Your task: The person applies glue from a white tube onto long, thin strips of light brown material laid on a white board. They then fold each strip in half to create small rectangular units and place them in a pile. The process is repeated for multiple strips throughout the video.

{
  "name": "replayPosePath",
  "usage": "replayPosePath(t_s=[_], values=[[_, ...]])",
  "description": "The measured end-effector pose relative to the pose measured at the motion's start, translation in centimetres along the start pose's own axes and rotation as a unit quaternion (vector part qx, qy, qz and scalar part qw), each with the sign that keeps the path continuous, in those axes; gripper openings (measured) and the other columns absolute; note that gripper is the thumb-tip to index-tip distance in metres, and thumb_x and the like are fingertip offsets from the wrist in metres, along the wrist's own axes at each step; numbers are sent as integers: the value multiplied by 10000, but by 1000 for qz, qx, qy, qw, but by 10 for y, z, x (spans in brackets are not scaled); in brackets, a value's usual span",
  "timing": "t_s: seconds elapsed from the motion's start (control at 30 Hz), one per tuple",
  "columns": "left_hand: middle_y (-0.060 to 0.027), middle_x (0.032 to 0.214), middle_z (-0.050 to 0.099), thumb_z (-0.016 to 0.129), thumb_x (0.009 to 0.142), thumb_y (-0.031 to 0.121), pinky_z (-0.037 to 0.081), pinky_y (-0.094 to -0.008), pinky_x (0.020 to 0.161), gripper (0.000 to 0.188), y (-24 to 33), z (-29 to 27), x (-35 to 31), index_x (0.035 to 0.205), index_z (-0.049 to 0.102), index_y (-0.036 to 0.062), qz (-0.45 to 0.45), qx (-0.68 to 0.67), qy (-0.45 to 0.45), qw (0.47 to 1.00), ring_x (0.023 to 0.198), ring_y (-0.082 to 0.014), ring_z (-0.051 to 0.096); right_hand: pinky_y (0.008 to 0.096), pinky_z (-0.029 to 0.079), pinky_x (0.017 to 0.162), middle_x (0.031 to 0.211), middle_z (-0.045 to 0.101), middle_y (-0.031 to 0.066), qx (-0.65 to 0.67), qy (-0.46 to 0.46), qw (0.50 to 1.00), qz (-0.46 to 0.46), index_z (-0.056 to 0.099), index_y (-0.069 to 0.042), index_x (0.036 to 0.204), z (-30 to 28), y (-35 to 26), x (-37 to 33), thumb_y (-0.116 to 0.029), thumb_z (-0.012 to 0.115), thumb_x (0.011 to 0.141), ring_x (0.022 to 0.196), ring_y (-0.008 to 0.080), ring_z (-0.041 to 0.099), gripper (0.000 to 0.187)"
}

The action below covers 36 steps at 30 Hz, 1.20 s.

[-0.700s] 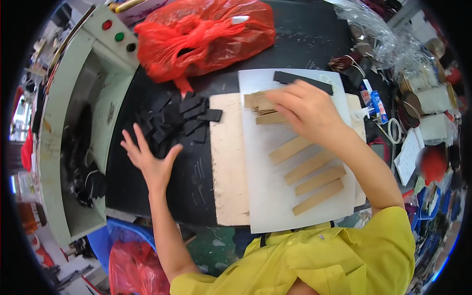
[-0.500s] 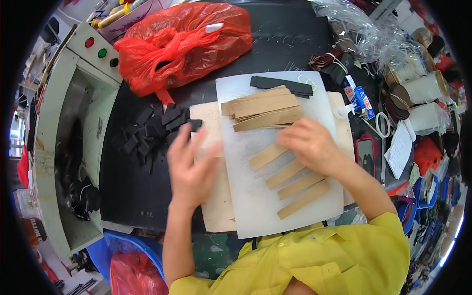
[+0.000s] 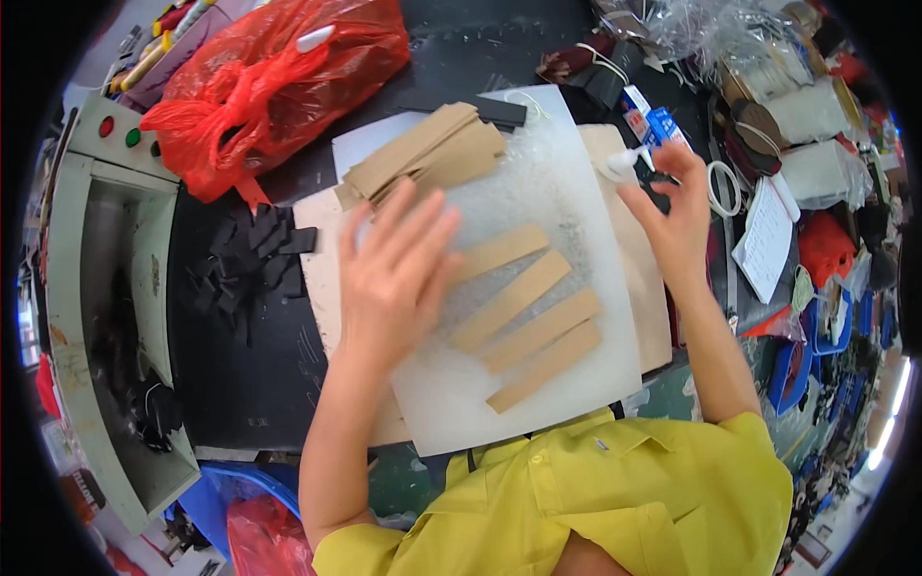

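A black desk [image 3: 240, 384] carries everything in hand, with a pale green metal cabinet [image 3: 65, 240] standing along its left edge. A beige board [image 3: 642, 250] lies against the desk's near edge, and a translucent white sheet [image 3: 576, 211] lies askew on it, leaving strips of board bare to left and right. At the desk's far left corner slumps a knotted red plastic bag [image 3: 288, 86]. Between bag and near edge, toward the desk's left edge, is a heap of black pieces [image 3: 245, 254].

The fanned stack of tan strips [image 3: 423, 154] rests at the sheet's far left corner. Just short of it is the left hand [image 3: 394, 278], above the sheet's left edge, fingers blurred and spread, with nothing seen in its grasp; whether it touches the sheet I cannot tell. The right hand [image 3: 672, 211] is over the board's right edge, thumb and fingers parted, gripping nothing visible.

Four loose tan strips [image 3: 543, 331] slant across the sheet's nearer half, and some black strips [image 3: 499, 113] lie by its far edge. Smallest, a white nozzled bottle [image 3: 622, 165] sits near the board's far right corner, just beside the right thumb; contact is unclear.
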<state>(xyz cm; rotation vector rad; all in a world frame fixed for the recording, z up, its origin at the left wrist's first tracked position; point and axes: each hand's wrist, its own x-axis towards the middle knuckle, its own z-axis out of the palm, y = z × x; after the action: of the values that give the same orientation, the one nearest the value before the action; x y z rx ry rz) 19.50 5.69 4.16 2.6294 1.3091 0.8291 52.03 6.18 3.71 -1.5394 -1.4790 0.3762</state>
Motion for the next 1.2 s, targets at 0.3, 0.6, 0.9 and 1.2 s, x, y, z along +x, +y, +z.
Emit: replayPosePath(t_s=[0.3,0.6,0.9,1.2], values=[[-66,1433,594,512,859,693,47,-661,1179,805,65,-15,-46,1401,594,104,-33,-42,-147,988,1455,-350,399,310,493,874,1176,682,62,57,-87,986,129,592,-36,1314,23,15,12,-203,813,819,1035,142,636,567],[20,1332,666,324,826,844,-153,-677,1155,928,90,-21,-66,1404,602,173,41,-27,-175,983,1432,-324,440,250,512,867,1097,717,71,153,-107,966,179,640,15,1275,-34,-36,-29,-105,702,942,947,90,641,360],[45,1281,699,356,936,753,-195,-669,1139,738,106,-17,-105,1369,629,222,107,52,-170,978,1441,-402,408,285,548,806,1048,706,92,164,-192,953,166,660,10,1194,-74,-55,-103,-45,789,859,900,130,677,363],[-4,1204,731,403,958,724,-36,-595,1188,696,106,-19,-98,1174,728,148,30,43,-87,995,1293,-361,548,324,541,702,944,700,121,-103,-217,965,-106,704,-6,1036,-74,-76,-108,5,820,717,821,279,678,340]])
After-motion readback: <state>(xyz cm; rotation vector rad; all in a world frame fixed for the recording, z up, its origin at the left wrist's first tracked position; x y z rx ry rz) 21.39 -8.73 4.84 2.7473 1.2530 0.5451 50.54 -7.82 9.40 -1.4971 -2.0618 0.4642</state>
